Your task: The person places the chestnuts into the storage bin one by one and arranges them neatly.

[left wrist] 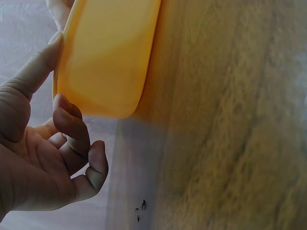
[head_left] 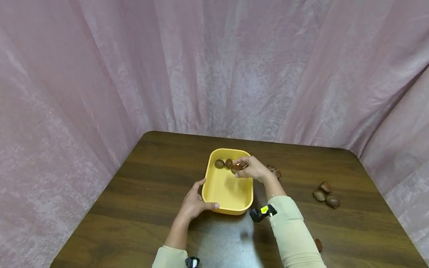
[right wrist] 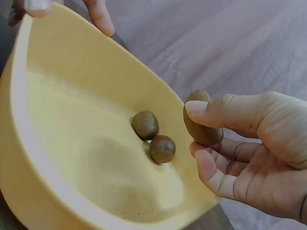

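A yellow plastic box (head_left: 228,190) with rounded corners stands on the brown table. My left hand (head_left: 194,203) holds its near left corner, thumb at the near rim and a finger along the left side. In the left wrist view the other fingers curl loosely below the box wall. My right hand (head_left: 253,169) is over the box's far right part. Between thumb and fingers it pinches a brown chestnut (right wrist: 201,120). Two more chestnuts lie in the box, one browner-grey chestnut (right wrist: 145,125) beside a redder chestnut (right wrist: 162,149), near the far wall.
Right of the box, partly behind the right hand, lie several chestnuts (head_left: 277,175). A group of three chestnuts (head_left: 325,187) lies farther right. Another chestnut (head_left: 318,245) shows beside the right sleeve. Pink curtains (head_left: 248,74) hang behind the table (head_left: 161,178).
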